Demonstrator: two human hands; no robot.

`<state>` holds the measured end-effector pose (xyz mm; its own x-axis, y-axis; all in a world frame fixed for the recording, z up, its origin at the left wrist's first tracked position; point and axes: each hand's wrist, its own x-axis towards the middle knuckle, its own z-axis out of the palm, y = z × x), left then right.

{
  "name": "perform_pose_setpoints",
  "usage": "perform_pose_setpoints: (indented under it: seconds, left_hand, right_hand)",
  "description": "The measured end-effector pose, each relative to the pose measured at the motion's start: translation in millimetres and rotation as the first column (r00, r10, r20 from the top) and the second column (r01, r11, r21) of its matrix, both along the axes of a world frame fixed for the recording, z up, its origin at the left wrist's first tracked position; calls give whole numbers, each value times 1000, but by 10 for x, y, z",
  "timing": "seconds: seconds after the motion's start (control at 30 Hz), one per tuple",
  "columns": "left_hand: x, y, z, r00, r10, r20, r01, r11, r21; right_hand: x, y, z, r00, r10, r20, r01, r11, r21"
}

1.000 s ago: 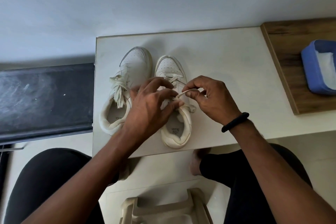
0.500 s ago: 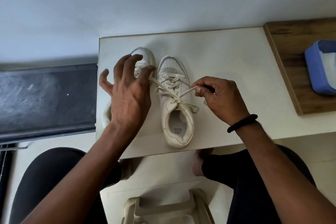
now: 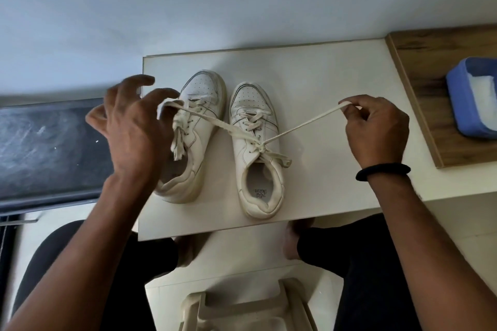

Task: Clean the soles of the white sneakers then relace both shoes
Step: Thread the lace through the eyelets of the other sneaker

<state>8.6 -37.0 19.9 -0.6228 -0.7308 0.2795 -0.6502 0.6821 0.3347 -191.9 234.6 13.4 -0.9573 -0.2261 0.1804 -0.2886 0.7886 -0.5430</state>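
Knot point(image 3: 262, 146) on right sneaker point(image 3: 258, 148) cinching: my left hand point(image 3: 129, 129) and right hand point(image 3: 373, 126) each pinch a lace end; pull outward evenly, low, so it seats snug.

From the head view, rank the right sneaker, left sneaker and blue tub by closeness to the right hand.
From the right hand:
1. Right sneaker, just to its left; the hand holds its lace.
2. Blue tub, to its right on the wooden board.
3. Left sneaker, farther left, beside the left hand.
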Motion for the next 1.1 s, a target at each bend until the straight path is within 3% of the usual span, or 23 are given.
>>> perform_pose_setpoints:
  seconds: [0.2, 0.33, 0.43, 0.5, 0.57, 0.7, 0.87, 1.03, 1.1]
  left_hand:
    - [179, -338, 44, 988, 25, -151, -3, 989, 145]
    - [214, -399, 21, 987, 50, -156, -21, 984, 180]
    - [191, -371, -2, 983, 97, -155, -72, 985, 159]
    - [121, -210, 66, 974, 91, -206, -80, 995, 62]
    - [10, 42, 155, 958, -38, -285, 32, 999, -23]
    - [-193, 667, 156, 862, -379, -337, 437, 892, 113]
    - [-205, 909, -30, 845, -453, -284, 529, 789, 314]
    - [-213, 783, -110, 826, -512, -237, 563, 725, 396]
    - [-216, 728, -113, 820, -525, -229, 570, 714, 406]
  right_hand:
    - [-24, 17, 3, 969, -69, 237, 134, 954, -269]
    - [-53, -27, 51, 918, -19, 396, 267, 767, -583]
    - [1, -59, 117, 849, 56, 526, 350, 687, -638]
    - [27, -82, 92, 852, 55, 520, 330, 716, -616]
    - [33, -103, 54, 903, 30, 428, 246, 781, -574]
    - [46, -109, 28, 970, 14, 243, 116, 852, -510]
    - [146, -174, 143, 937, 97, 336, 170, 713, -680]
    - [157, -202, 217, 876, 218, 430, 267, 521, -810]
    - [174, -205, 230, 872, 225, 435, 279, 502, -819]
